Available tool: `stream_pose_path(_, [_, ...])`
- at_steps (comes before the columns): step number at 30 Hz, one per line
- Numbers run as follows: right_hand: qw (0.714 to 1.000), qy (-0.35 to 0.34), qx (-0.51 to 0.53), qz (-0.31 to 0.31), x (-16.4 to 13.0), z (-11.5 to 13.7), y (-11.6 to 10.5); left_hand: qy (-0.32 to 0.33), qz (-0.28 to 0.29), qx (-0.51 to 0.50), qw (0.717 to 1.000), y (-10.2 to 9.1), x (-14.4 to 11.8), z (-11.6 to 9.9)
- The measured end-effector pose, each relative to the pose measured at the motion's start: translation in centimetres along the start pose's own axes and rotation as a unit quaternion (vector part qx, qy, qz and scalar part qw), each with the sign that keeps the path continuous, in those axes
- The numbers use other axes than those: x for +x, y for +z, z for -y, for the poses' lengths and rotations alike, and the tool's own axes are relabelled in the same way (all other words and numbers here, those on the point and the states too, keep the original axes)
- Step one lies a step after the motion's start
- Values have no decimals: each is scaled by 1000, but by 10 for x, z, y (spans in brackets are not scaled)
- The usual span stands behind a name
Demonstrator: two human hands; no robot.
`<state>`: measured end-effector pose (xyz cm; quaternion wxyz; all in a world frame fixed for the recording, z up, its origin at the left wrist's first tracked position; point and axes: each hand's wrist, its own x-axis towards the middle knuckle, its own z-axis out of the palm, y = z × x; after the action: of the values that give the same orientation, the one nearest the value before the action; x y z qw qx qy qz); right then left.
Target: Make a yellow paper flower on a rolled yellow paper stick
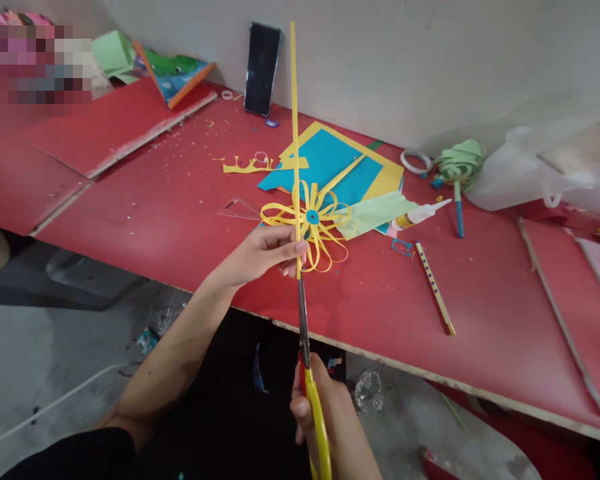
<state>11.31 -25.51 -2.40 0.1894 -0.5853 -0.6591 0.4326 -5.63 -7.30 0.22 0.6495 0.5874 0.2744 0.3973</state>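
My left hand (pixel 280 252) pinches a long, narrow yellow paper strip (pixel 295 120) near its lower end, and the strip stands nearly upright. Just below those fingers, the blades of a pair of scissors (pixel 303 320) meet the strip's bottom end. My right hand (pixel 320 400) is wrapped around the scissors' yellow and red handles. Whether the blades have paper between them, I cannot tell. Behind the left hand lies a paper flower (pixel 325 230) made of looped yellow strips around a blue round centre.
Blue paper (pixel 325 157) and yellow sheets lie behind the flower. To the right are a glue bottle (pixel 415 217), a pencil (pixel 435 287), a tape roll (pixel 416 161) and a green paper rose (pixel 460 162). A phone (pixel 263 70) leans on the wall. Paper scraps (pixel 250 168) lie left of the sheets.
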Motion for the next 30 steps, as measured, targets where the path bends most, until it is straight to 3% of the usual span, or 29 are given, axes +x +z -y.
stream_pose_path(10, [996, 72, 32, 32, 0, 6, -1, -1, 1, 5, 1000, 0, 0, 2])
stream_pose_path(15, [996, 76, 22, 32, 0, 4, 0, -7, -5, 12, 1000, 0, 0, 2])
stream_pose_path(21, [996, 83, 9, -25, -2, 7, 6, -7, -10, -7, 1000, 0, 0, 2])
stream_pose_path(26, [997, 73, 9, -4, 0, 10, 1, 4, -10, -31, 999, 0, -1, 4])
stream_pose_path(30, [998, 63, 19, -19, 1, 14, -5, 19, -43, -56, 997, -1, -2, 8])
